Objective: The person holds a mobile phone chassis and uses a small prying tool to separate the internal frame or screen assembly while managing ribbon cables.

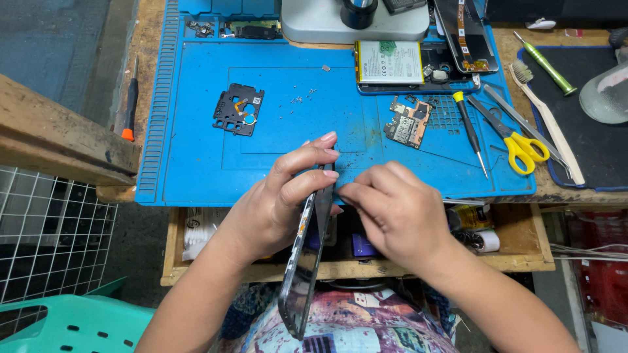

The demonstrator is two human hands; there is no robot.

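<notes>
Edgewise between both hands — left hand (275, 209) grips the phone frame (307, 255), right hand (392, 216) pinches its edge.

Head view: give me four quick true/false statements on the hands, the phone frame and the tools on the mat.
1. The left hand holds the phone frame edge-up. True.
2. The right hand grips the yellow-handled scissors. False: the scissors lie on the blue mat, apart from both hands; the right fingertips meet the frame's top edge.
3. A bare circuit board lies on the mat beyond the right hand. True.
4. The green screwdriver lies on the blue mat. False: it rests off the mat, at the right.
</notes>
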